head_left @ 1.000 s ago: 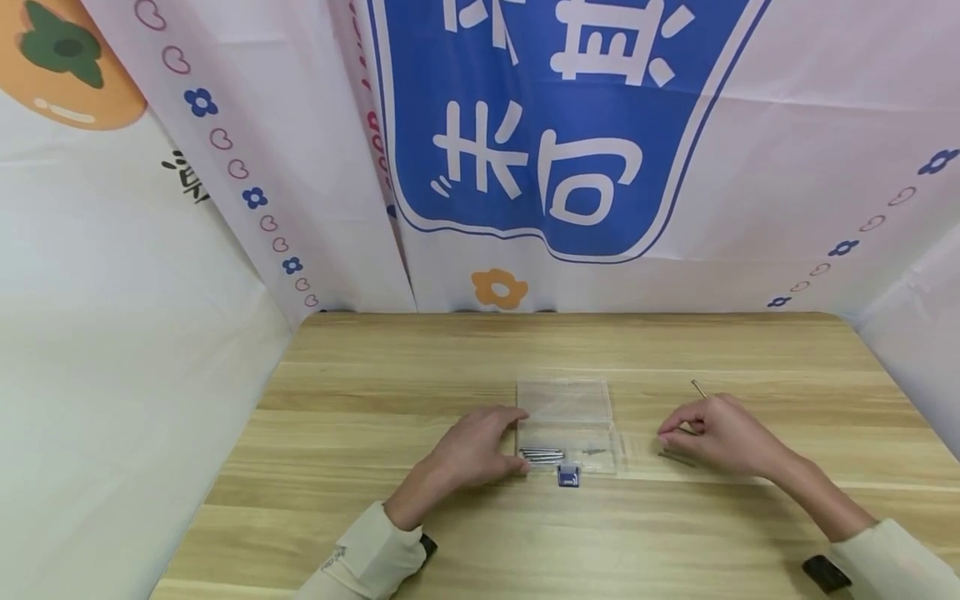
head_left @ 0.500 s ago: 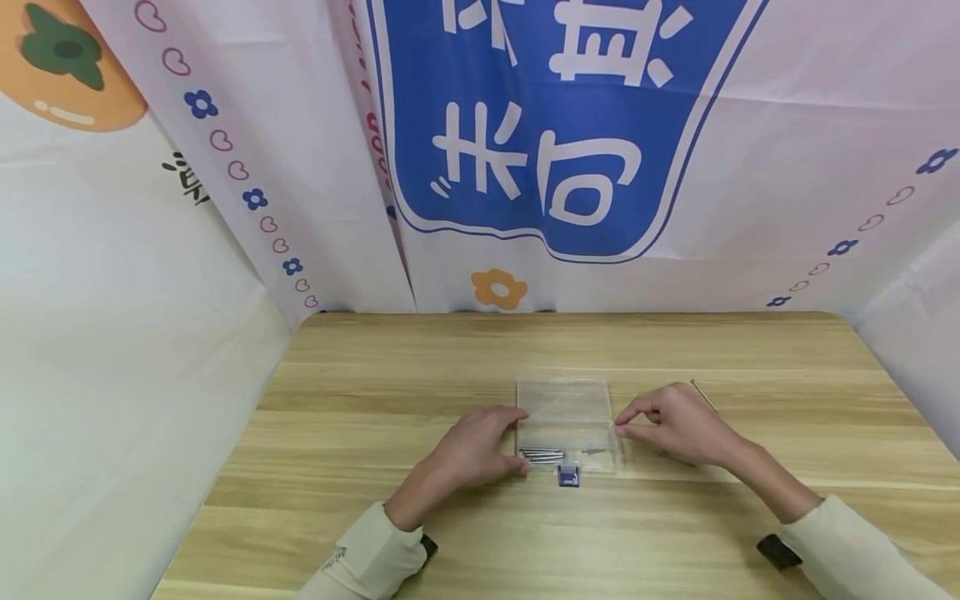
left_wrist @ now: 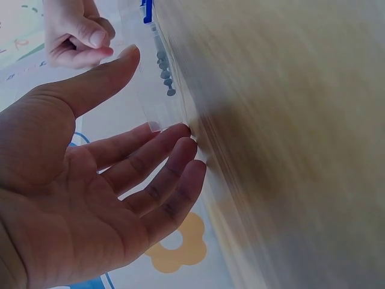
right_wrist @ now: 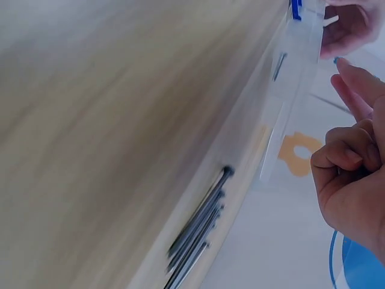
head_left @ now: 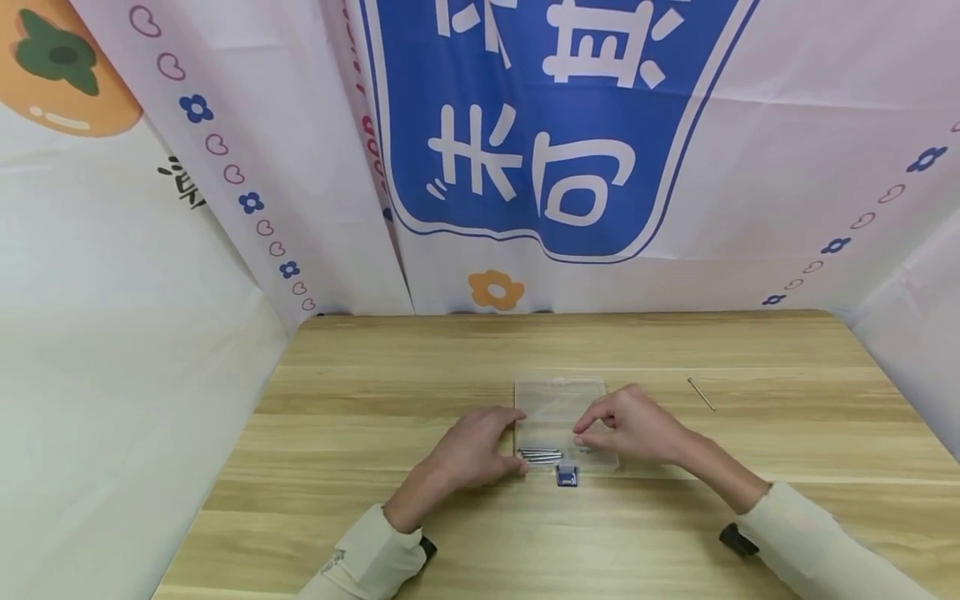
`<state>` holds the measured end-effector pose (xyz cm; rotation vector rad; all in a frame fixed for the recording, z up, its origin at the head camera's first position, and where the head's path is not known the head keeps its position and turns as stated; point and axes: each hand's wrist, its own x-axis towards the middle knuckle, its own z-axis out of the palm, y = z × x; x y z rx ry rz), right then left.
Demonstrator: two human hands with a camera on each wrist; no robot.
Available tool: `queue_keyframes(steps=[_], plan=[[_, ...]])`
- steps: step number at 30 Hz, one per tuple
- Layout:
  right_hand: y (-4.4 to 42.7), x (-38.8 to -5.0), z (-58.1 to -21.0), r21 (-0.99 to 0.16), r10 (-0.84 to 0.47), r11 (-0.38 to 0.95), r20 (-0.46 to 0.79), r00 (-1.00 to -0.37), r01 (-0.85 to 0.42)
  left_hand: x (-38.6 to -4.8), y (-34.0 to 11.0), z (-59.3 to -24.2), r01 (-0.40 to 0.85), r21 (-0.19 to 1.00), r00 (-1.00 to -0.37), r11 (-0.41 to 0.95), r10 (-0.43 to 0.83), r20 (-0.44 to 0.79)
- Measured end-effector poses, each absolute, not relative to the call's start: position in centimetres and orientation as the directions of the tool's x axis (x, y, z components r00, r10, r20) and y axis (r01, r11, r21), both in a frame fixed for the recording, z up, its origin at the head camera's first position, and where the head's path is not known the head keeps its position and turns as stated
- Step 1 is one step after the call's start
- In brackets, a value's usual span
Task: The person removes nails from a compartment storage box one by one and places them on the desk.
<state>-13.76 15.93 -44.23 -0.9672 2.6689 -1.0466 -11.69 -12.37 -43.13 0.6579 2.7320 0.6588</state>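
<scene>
Left hand (head_left: 472, 446) at the left side of the clear box (head_left: 551, 400), fingers loosely extended rather than clenched, thumb spread toward the near corner; fingertips appeared to touch the box edge. Right hand (head_left: 633, 425) was over the box's right half, thumb and index finger pinching a small dark piece (right_wrist: 336, 60), only its tip visible in the right wrist view, so couldn't tell exactly what it was; other fingers curled in. Box lay flat on the wood-grain table (head_left: 360, 467), mid-table, with a blue tab (head_left: 567, 477) at its near edge. Several long nails (head_left: 540, 456) lay side by side in the box's near-left part; a smaller nail (right_wrist: 280, 66) showed inside too, near the right side. A lone nail (head_left: 702, 395) lay slanted on the table, right of the box and beyond the right forearm. In the right wrist view a loose group of nails (right_wrist: 198, 232) lay roughly parallel on the wood outside the box. Both sleeves were pale, a printed cloth (head_left: 555, 200) with a blue panel hung behind the table.
</scene>
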Motion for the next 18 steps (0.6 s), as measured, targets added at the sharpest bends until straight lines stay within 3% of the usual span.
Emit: queue_keyframes(steps=[8,18], plan=[[14.0,-13.9,-44.5,-0.641,-0.662,0.517,0.121,-0.74,-0.567,-11.8,-12.5,-43.1,0.368,0.475,-0.866,0.799,0.48,-0.138],[12.9,-14.1,-44.9,-0.622,-0.682,0.518,0.114,-0.722,-0.587,-11.9,-12.4,-43.3,0.372,0.481,-0.864,0.794,0.486,-0.133]])
